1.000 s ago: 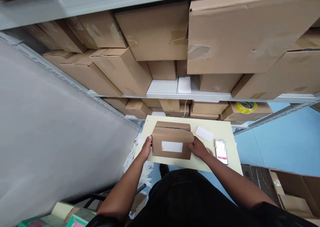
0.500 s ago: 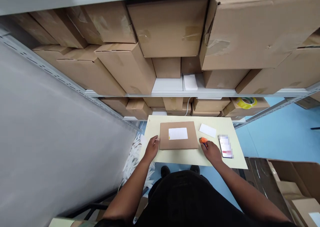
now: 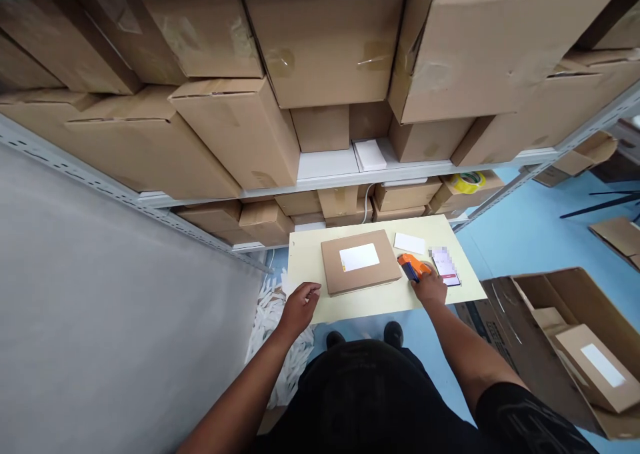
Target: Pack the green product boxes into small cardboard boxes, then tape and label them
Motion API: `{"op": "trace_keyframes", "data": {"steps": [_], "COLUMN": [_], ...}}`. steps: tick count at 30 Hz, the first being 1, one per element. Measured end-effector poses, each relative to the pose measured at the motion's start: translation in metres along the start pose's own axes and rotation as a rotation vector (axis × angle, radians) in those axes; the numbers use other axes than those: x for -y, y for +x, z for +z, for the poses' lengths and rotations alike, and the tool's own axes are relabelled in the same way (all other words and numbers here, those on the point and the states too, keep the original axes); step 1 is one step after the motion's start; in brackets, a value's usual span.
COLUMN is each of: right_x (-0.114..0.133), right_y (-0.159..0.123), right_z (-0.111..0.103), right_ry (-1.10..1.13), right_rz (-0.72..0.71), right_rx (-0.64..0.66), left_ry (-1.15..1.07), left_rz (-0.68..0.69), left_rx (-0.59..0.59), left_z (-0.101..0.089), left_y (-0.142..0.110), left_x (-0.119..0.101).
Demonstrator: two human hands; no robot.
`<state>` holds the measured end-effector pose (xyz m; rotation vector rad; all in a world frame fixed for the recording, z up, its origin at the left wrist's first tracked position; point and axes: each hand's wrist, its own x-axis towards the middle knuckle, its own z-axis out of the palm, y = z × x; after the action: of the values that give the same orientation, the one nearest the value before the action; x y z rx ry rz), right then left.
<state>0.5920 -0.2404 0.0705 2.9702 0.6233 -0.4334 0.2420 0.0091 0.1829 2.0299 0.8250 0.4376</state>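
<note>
A flat brown cardboard box point(image 3: 335, 277) with a white label point(image 3: 359, 257) lies slightly turned on the pale table. Just off its left edge is my left hand point(image 3: 300, 305), empty, its fingers loosely bent and the thumb apart from them. To the right of the box, my right hand point(image 3: 431, 289) grips an orange and blue tape dispenser point(image 3: 413, 266); the hand covers part of it. Beyond the dispenser lies a white slip of paper point(image 3: 409, 243). A phone point(image 3: 447, 271) with a lit screen rests right beside my right hand.
Shelves packed with cardboard boxes point(image 3: 325, 47) rise behind the table point(image 3: 360, 302). A yellow tape roll point(image 3: 468, 182) sits on a lower box. At right, an open carton point(image 3: 545, 287) holds a labelled box. Paper strips point(image 3: 283, 354) lie piled on the floor at left.
My right hand has moved right with the tape dispenser, which now shows more. My left hand has come away from the box's edge. The box appears slightly rotated, and the view has shifted.
</note>
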Motion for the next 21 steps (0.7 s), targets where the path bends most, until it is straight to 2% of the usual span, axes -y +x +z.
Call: {"op": "trace_keyframes", "data": {"steps": [3,7,10,12,14,17,20,21], "right_x": [0.000,-0.004,-0.015,-0.026,-0.037,-0.053,-0.065,-0.068], "right_y": [0.003,0.008,0.009,0.007,0.003,-0.003,-0.007,-0.007], "right_z": [-0.002,-0.001,-0.003,-0.009,-0.021,-0.047,-0.070,-0.076], "right_ry": [-0.027,0.047,0.199,0.380,0.628,0.973,1.129,1.148], "right_rz": [-0.043,-0.136,-0.206,-0.220,-0.235,-0.355,-0.543,-0.591], "right_rx": [-0.023,-0.009,-0.005,0.018,0.067,0.186,0.273,0.288], "left_ry": [0.029,0.089,0.124,0.131,0.135,0.135,0.042,-0.013], "left_rz": [0.057,0.057,0.056,0.083,0.120,0.122,0.017,-0.023], "left_rx": [0.059,0.110,0.129,0.150,0.171,0.180,0.198,0.240], "left_z": [0.009,0.028,0.046,0.061,0.080,0.114,0.149,0.158], "left_y": [-0.002,-0.009,-0.010,-0.002,0.018,0.067,0.119,0.133], "left_x": [-0.020,-0.047,-0.070,-0.088,-0.108,-0.143,-0.176,-0.185]}}
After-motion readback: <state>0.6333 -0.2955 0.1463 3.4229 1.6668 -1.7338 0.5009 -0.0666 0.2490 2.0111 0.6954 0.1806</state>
